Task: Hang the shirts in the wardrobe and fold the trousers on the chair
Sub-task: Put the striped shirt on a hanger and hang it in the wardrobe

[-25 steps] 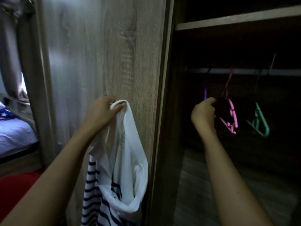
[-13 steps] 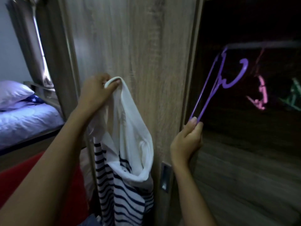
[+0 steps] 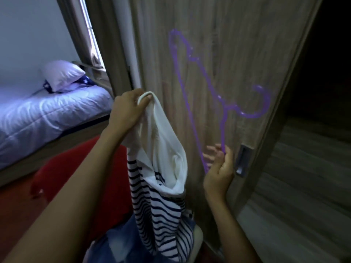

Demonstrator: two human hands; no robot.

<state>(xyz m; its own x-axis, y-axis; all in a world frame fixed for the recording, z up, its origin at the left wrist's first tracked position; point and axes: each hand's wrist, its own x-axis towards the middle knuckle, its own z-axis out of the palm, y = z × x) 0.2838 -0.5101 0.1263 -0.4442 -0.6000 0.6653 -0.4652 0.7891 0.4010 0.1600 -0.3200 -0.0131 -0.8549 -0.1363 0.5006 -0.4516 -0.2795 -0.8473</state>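
My left hand grips the collar of a white shirt with navy stripes, which hangs down in front of the wooden wardrobe door. My right hand holds a purple plastic hanger by one end, tilted, its hook pointing right, blurred against the door. Blue denim trousers lie on a chair below the shirt. The dark wardrobe interior opens at the right.
A bed with a lilac sheet and a pillow stands at the left under a curtained window. A red rug or cushion lies on the floor. The door has a recessed handle.
My right hand took the purple hanger off the wardrobe rail and brought it left and down, out in front of the door. My view swung left. The left hand keeps holding the shirt.
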